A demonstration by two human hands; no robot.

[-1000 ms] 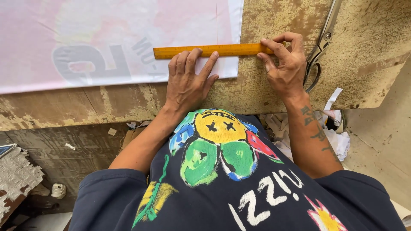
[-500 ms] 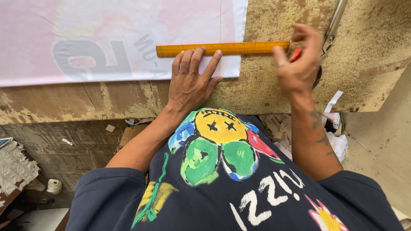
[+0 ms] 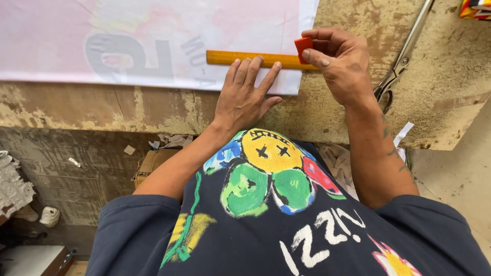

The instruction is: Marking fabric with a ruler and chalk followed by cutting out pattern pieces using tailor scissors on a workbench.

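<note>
The person leans over a rough, worn workbench [image 3: 358,117] and is marking a line on a big sheet of pale cloth [image 3: 153,46]. The cloth lies flat along the far side of the bench, and its near right corner sits just under the hands. A long yellow wooden ruler [image 3: 230,58] lies across that corner, close to the cloth's right edge. The left hand [image 3: 245,99] is spread open and flat, with the fingertips pressing down on the ruler so it does not slide. The right hand [image 3: 340,61] has its thumb and fingers pinched shut on a small red piece of chalk [image 3: 304,47]. The chalk touches the right end of the ruler, right where the cloth stops and the bare bench begins. So it looks like the drawing step is under way: the ruler is set and held, and the chalk is at the place where a line would start or end. To make a good line, the chalk needs to run snug along the ruler's edge, and the left hand must push hard enough that the ruler and the soft cloth stay put. If the ruler slips, the line will bend. A big pair of metal scissors [image 3: 404,61] lies on the bench just right of the right hand, by the bench's far right corner, and nobody is touching it.
</note>
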